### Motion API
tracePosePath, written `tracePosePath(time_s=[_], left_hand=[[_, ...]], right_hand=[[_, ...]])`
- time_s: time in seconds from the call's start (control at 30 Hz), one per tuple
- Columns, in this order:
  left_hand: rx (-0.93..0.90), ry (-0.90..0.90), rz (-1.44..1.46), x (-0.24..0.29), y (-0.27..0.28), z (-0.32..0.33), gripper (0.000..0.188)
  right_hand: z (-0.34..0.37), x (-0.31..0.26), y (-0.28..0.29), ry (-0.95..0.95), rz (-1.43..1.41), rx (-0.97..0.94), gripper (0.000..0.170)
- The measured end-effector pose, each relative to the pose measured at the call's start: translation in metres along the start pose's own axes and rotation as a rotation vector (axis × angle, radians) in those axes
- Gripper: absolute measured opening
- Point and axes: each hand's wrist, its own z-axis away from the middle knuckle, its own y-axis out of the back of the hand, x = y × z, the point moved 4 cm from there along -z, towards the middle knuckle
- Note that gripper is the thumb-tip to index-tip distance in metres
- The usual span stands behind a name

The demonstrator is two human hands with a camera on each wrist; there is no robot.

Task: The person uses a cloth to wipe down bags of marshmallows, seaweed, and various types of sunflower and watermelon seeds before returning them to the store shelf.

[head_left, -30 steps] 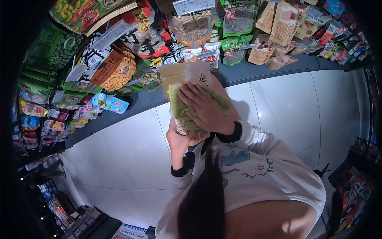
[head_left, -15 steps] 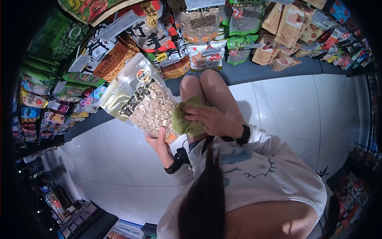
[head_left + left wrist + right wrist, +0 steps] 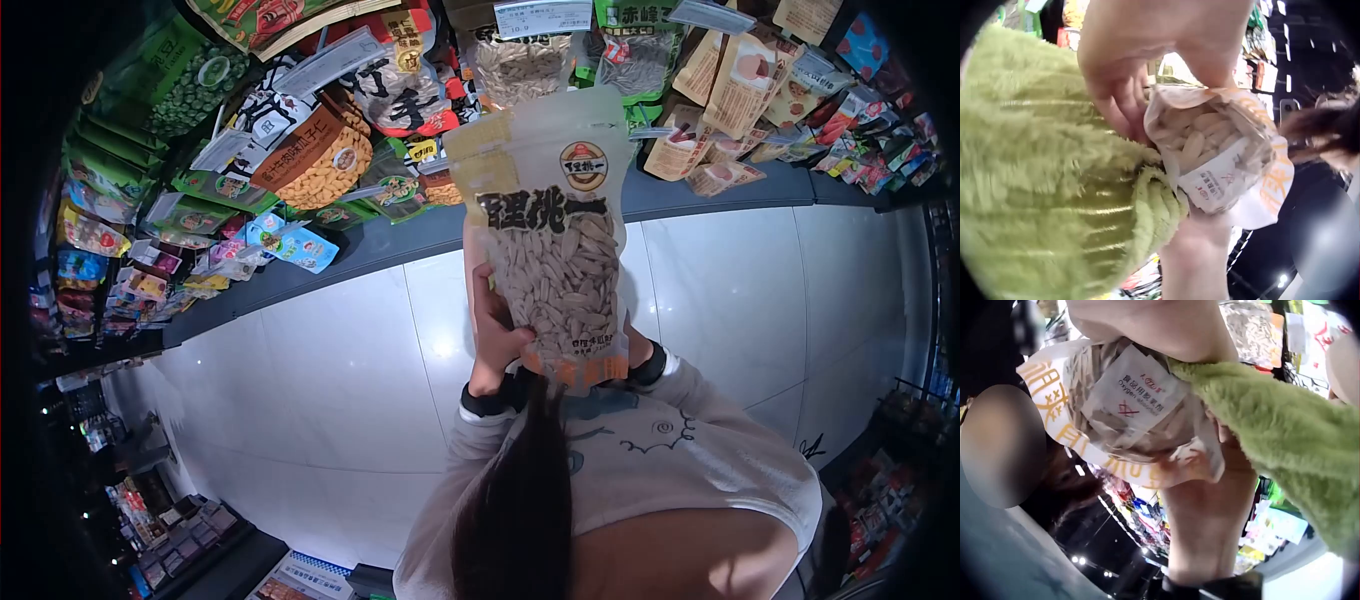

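Observation:
A clear bag of seeds (image 3: 560, 270) is upright, its printed front facing up towards the head camera. The left hand (image 3: 497, 335) grips its lower left edge, thumb on the front. Only the wrist side of the right hand (image 3: 640, 345) shows past the bag's lower right; its fingers are hidden behind. From below, the left wrist view shows the bag's bottom (image 3: 1210, 187) beside a green cloth (image 3: 1054, 169). In the right wrist view the cloth (image 3: 1291, 450) lies along the bag's back, below the right hand (image 3: 1154, 325).
Shelves of snack packets (image 3: 310, 165) curve across the top and left, with price tags (image 3: 545, 17) over the bags. A dark shelf edge (image 3: 720, 198) borders the pale tiled floor (image 3: 300, 390). More racks with goods stand at lower left and right.
The bag has swung from the left to the middle and now stands upright. The right hand and cloth, earlier at its lower edge, have passed behind it.

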Motion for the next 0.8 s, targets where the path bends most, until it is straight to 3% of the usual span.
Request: tracePosePath(time_s=[0.1,0.13,0.23,0.27,0.33,0.43,0.47,0.5,0.6,0.7,0.8], left_hand=[[0.254,-0.136,-0.506,0.011,-0.007,-0.007,0.076],[0.331,-0.319,-0.597,0.02,-0.019,-0.011,0.055],[0.02,-0.38,-1.052,0.022,-0.015,-0.012,0.048],[0.118,-0.242,-0.691,0.015,-0.012,-0.011,0.04],[0.122,-0.154,-0.576,0.023,-0.021,-0.013,0.052],[0.03,-0.029,-0.574,0.022,-0.025,-0.005,0.081],[0.007,-0.017,-0.462,0.022,-0.023,0.001,0.08],[-0.016,-0.011,-0.351,0.024,-0.021,0.006,0.079],[0.046,0.244,-0.044,0.024,-0.015,0.016,0.074],[0.208,0.324,0.216,0.019,-0.013,0.021,0.067],[0.125,0.305,0.407,0.024,-0.024,0.018,0.072]], right_hand=[[-0.002,-0.015,-0.009,-0.085,-0.389,0.041,0.049],[-0.004,-0.012,-0.004,-0.072,-0.44,0.002,0.049],[-0.012,0.007,0.014,-0.029,-0.498,-0.061,0.049],[-0.013,0.006,0.012,0.023,-0.39,0.006,0.048],[-0.016,0.003,-0.005,0.129,-0.177,0.14,0.048],[-0.023,-0.049,-0.051,0.562,0.76,0.112,0.054],[-0.021,-0.053,-0.058,0.567,0.698,0.125,0.05],[-0.021,-0.053,-0.06,0.606,0.836,0.059,0.049],[-0.017,-0.058,-0.062,0.716,1.161,-0.186,0.048],[-0.023,-0.068,-0.069,0.78,1.308,-0.351,0.05],[-0.033,-0.082,-0.062,0.784,1.302,-0.339,0.047]])
